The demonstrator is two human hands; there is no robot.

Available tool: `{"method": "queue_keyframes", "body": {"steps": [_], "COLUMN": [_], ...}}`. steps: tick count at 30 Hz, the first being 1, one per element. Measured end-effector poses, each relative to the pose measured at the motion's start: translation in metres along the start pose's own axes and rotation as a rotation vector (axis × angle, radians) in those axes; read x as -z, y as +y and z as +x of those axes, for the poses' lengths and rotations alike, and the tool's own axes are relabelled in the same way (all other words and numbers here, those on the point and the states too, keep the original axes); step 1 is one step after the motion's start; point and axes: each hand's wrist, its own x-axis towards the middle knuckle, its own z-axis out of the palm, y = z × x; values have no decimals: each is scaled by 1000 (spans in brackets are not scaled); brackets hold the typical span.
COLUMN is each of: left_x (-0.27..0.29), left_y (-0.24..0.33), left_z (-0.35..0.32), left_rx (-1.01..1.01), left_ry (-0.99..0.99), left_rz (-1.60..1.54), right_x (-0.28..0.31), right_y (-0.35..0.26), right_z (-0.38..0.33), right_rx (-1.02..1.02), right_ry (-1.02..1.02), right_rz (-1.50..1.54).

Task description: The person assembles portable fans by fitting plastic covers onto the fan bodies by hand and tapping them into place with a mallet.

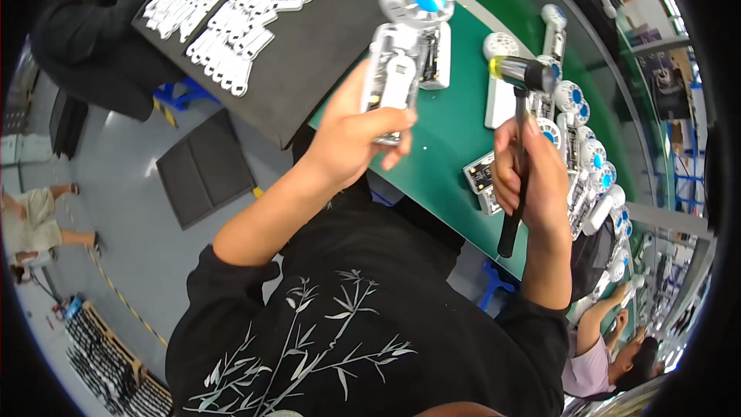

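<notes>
My left hand (pixel 351 127) grips the handle end of a white handheld fan (pixel 397 69), raised over the table edge. The fan has a round head with a blue hub, and its handle lies open with inner parts showing. In my right hand (pixel 536 174) is a small hammer (pixel 519 162), held upright by its black shaft. The hammer head has a yellow face on one end and a dark face on the other. Hammer and fan are apart. Beside the fan, an opened white handle housing (pixel 436 58) lies on the table. More open housings (pixel 480 177) lie close to my right hand.
A green work table (pixel 440 135) stretches before me. Rows of white handle shells (pixel 255 11) cover part of a dark foam sheet (pixel 309 54). Several fans (pixel 590 154) line the right side. Another person (pixel 100 38) sits at left; one in pink (pixel 590 359) works at lower right.
</notes>
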Motion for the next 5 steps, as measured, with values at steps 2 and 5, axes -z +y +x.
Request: {"method": "queue_keyframes", "body": {"steps": [2, 5], "left_x": [-5, -10], "left_y": [-1, -4], "left_z": [0, 3], "left_rx": [34, 86], "left_ry": [-10, -56], "left_rz": [13, 42], "right_x": [-18, -15], "right_y": [10, -3], "right_z": [-6, -11], "right_rx": [197, 108], "right_ry": [54, -22], "right_rz": [-189, -301]}}
